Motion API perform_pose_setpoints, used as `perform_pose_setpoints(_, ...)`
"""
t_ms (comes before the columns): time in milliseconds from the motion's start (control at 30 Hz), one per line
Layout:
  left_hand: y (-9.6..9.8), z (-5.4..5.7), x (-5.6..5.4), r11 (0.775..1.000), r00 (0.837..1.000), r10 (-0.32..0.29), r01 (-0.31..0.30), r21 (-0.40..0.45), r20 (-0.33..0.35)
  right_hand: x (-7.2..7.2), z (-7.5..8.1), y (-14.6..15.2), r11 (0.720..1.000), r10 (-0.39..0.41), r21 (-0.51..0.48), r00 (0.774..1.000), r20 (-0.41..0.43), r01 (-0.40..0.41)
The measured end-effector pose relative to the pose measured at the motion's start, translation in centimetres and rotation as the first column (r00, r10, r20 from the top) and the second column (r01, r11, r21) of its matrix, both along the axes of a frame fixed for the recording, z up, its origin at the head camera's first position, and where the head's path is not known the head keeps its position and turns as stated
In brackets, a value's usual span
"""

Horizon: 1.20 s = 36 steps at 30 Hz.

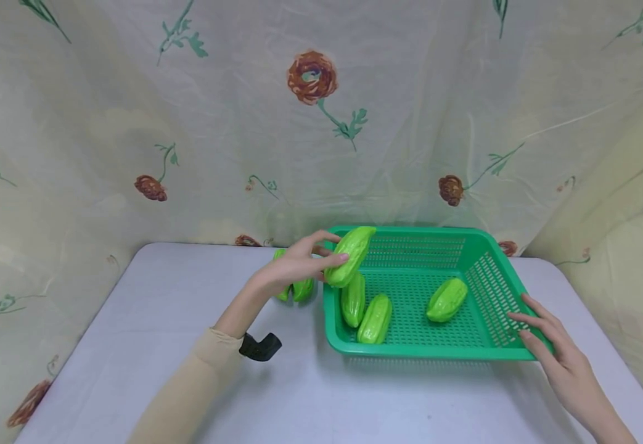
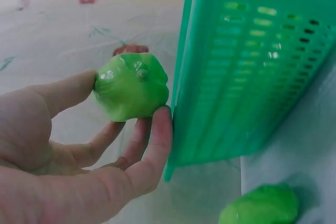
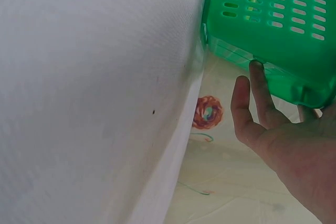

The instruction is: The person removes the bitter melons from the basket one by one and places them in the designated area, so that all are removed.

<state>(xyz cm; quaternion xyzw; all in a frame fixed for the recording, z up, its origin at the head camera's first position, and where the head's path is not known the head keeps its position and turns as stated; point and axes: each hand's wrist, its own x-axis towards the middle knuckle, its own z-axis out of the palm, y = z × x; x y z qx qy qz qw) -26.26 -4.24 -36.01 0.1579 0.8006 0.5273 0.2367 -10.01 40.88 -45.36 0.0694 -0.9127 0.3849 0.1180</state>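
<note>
My left hand (image 1: 299, 262) grips a pale green, ridged bitter melon (image 1: 351, 256) between thumb and fingers. In the head view it is tilted over the left rim of a green plastic basket (image 1: 410, 353). The left wrist view shows the melon's (image 2: 131, 87) knobbed end, close to the basket's outer wall (image 2: 210, 114). Inside the basket, two melons lie at the left, one of them nearest the front (image 1: 375, 319), and another (image 1: 447, 300) lies toward the right. My right hand (image 1: 568, 364) holds the basket's right rim near the front corner, two of its fingers (image 3: 259, 85) outside the wall.
More bitter melons (image 1: 303, 290) lie on the white table (image 1: 188, 308) just left of the basket, partly behind my left hand. A flowered cloth (image 1: 216, 123) hangs behind the table and at its sides. A black strap (image 1: 260, 347) shows at my left wrist.
</note>
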Motion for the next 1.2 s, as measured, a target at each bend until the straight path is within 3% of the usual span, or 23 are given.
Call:
perform_pose_setpoints(467, -6.1, -0.7, 0.2, 0.993, 0.994, 0.107, -0.106, 0.049, -0.021, -0.1, -0.2, -0.1, 1.0, -0.003, 0.003, 1.0, -0.03, 0.003)
perform_pose_setpoints(767, -10.1, -1.9, 0.8, 0.982, 0.982, 0.189, -0.189, 0.007, -0.016, 0.0, -0.3, -0.1, 1.0, -0.006, -0.001, 0.999, -0.043, 0.006)
perform_pose_setpoints(1200, -12.8, -3.7, 1.2, 0.959, 0.959, 0.282, -0.282, 0.003, 0.001, -0.1, -0.4, -0.1, 1.0, -0.005, 0.006, 0.998, -0.06, 0.006)
